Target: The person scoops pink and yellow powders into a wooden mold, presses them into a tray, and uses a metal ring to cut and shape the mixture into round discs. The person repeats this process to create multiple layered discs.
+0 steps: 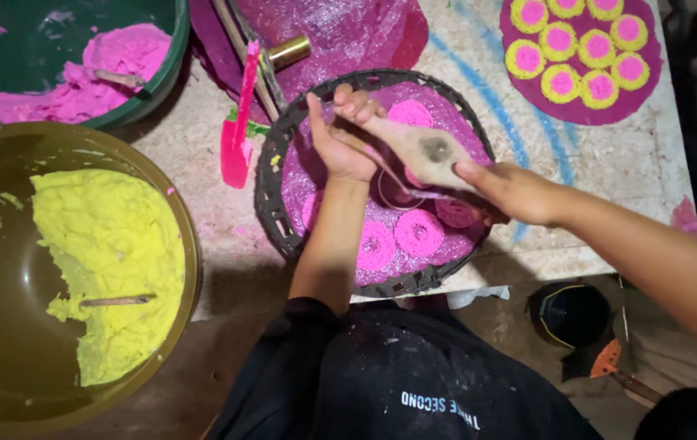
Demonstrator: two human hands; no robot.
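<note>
Both hands hold a wooden press (417,147) with a dark knot, over a round dark woven tray (271,191). My left hand (340,138) grips its far end, fingers curled over the top. At the near end, my right hand (511,191) holds it. Under the press sits a metal ring (391,195). Pink string-like coils (417,232) lie on the tray's purple lining.
A large bowl of yellow dough (112,269) with a stick in it sits at left. A green bowl of pink dough (112,65) stands behind it. A pink spatula (238,130) lies beside the tray. A purple mat with yellow-and-pink rounds (580,53) is at back right.
</note>
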